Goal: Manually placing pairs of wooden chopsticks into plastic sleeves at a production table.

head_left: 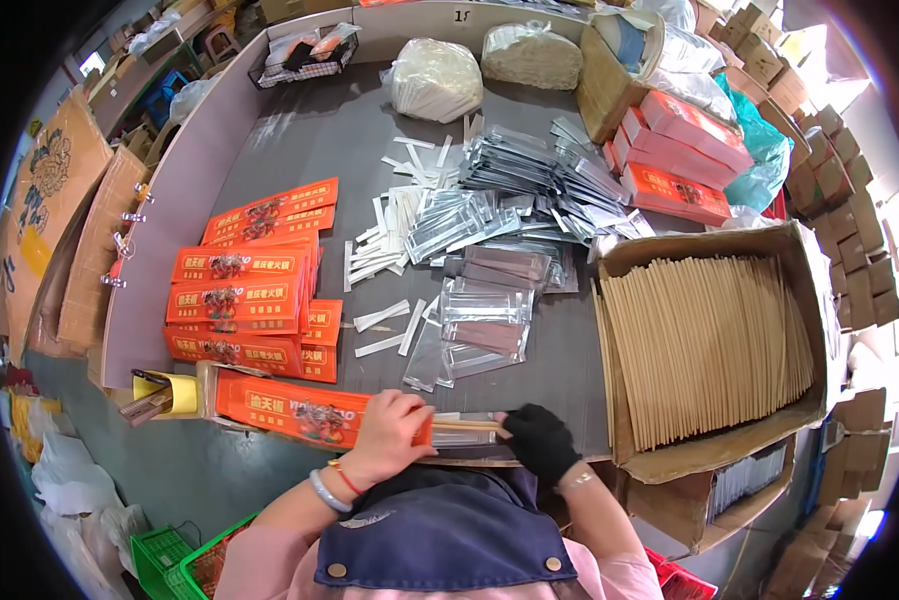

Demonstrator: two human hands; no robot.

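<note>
My left hand (pixel 395 436), bare, closes over the right end of a red printed paper sleeve (pixel 270 402) on the stack at the table's front edge. My right hand (pixel 540 440), in a black glove, pinches the right end of wooden chopsticks (pixel 462 425). A clear flat packet (pixel 460 437) lies along the chopsticks. Their left ends meet the sleeve's end beside my left hand; how far inside they reach is hidden. Beyond my hands lie a pile of clear packets (pixel 485 310) and scattered white paper-wrapped strips (pixel 380 240).
Stacks of red sleeves (pixel 235 285) lie at the left. At the right stands a carton (pixel 715 455) packed with wooden chopsticks (pixel 710 350). Bagged bundles (pixel 437 80), a wire basket (pixel 305 60) and red boxes (pixel 675 190) line the back. A yellow holder (pixel 182 393) sits at the left corner.
</note>
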